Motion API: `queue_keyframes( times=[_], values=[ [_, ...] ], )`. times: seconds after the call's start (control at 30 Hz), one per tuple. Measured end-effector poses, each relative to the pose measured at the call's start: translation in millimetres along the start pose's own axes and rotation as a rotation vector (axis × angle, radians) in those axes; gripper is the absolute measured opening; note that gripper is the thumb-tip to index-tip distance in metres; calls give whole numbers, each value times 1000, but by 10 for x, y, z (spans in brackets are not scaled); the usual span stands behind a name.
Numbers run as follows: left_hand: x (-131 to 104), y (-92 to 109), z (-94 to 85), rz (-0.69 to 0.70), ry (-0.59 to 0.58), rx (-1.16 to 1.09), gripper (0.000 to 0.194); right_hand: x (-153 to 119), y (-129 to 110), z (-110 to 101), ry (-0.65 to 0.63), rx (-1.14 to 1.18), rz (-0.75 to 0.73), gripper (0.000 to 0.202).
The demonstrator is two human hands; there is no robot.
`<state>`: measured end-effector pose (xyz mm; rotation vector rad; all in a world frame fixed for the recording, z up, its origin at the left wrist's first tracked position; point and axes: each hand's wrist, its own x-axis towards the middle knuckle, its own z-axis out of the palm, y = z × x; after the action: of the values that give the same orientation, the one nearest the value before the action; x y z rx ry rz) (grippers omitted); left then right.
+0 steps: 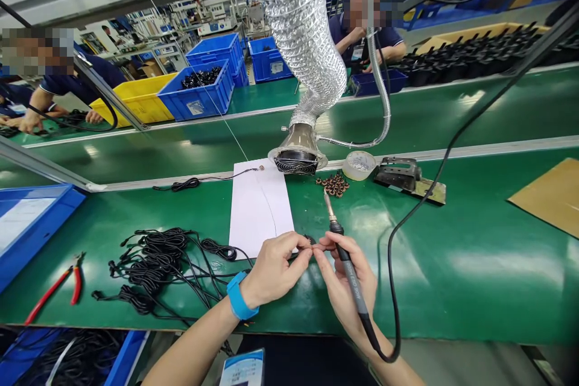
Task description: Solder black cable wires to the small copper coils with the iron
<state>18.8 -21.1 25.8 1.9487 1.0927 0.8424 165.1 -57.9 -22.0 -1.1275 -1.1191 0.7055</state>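
Observation:
In my right hand (350,283) lies a soldering iron (347,259), its tip pointing away from me and its cord looping down to the right. The thumb and fingertips of that hand also pinch close to my left fingertips. My left hand (278,268), with a blue wristband (242,297), is closed in a pinch on something too small to make out. A dark cable end shows beside these fingertips. Left of my hands lies a heap of coiled black cables (158,262). Beyond them is a white sheet (257,211), with one coiled cable (185,183) reaching onto it.
Small copper-coloured parts (333,184) lie near a clear round tub (359,165) and a metal holder (400,176). A fume duct (296,151) hangs ahead. Red-handled cutters (61,283) and a blue bin (34,223) are left. Cardboard (549,196) lies right. Co-workers sit across the belt.

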Motion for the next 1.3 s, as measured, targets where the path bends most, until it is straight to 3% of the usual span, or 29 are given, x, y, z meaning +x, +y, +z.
queue_keyframes(
  times=[0.17, 0.37, 0.63, 0.83, 1.03, 1.3],
  values=[
    [-27, -59, 120, -154, 61, -199, 18, -3, -53, 53, 50, 55, 27, 29],
    [-19, -78, 123, -236, 6, -406, 25, 4, -13, 63, 34, 84, -5, 33],
    [-3, -67, 40, -225, -73, -468, 27, 24, 50, 30, 19, 14, -90, 35],
    [44, -63, -59, -144, -159, -494, 27, 21, -31, 49, -6, 89, -68, 34],
    [5, -118, -16, -245, -43, -449, 24, 18, -85, 47, 36, 105, -21, 30],
    [0, -8, -13, -84, 66, -277, 15, -6, -106, 101, 14, 114, -13, 31]
  ],
)
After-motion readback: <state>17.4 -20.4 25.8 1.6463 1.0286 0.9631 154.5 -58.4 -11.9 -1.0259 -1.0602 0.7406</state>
